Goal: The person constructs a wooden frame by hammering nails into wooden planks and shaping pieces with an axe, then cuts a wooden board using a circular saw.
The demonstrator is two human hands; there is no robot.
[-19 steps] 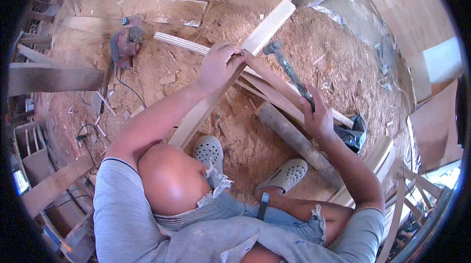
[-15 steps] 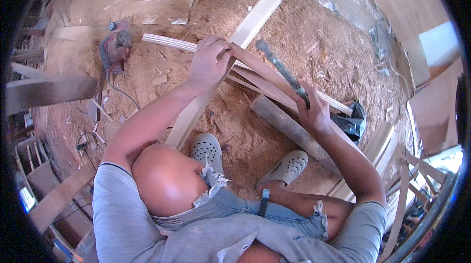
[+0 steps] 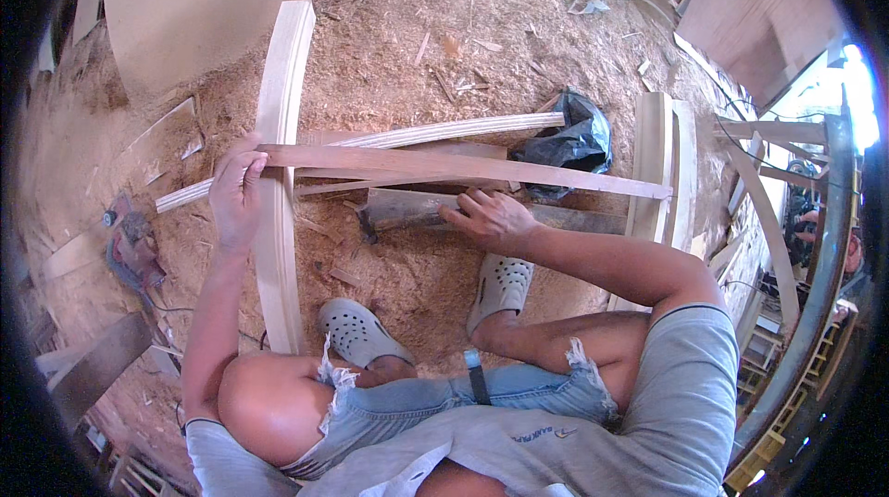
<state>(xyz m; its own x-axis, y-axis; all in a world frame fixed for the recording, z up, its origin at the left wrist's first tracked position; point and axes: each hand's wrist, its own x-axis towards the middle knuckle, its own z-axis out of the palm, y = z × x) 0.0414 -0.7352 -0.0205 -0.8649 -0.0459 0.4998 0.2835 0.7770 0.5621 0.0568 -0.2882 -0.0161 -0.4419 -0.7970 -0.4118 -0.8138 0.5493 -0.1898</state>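
Note:
A long reddish-brown wooden strip [image 3: 417, 163] runs left to right, lying across a pale wooden beam [image 3: 278, 99] on the left. Its right end reaches over another pale beam [image 3: 648, 150]. My left hand [image 3: 238, 193] pinches the strip's left end between thumb and fingers, beside the left beam. Low over a grey weathered board [image 3: 565, 217], my right hand [image 3: 495, 219] is closed round the handle of a hammer [image 3: 368, 223]. The hammer's head points left and down; its handle blends with the board behind it.
Under the strip lie a pale layered strip [image 3: 444, 133] and a black plastic bag [image 3: 579, 140]. A red power tool [image 3: 134, 251] with a cord rests at the left. Sawdust and wood scraps cover the floor. Plywood sheets [image 3: 204, 11] stand far off; wooden frames crowd the right.
The view has turned to the right. My right hand has lowered the hammer from above the strip to the near side. My left hand still holds the strip's left end.

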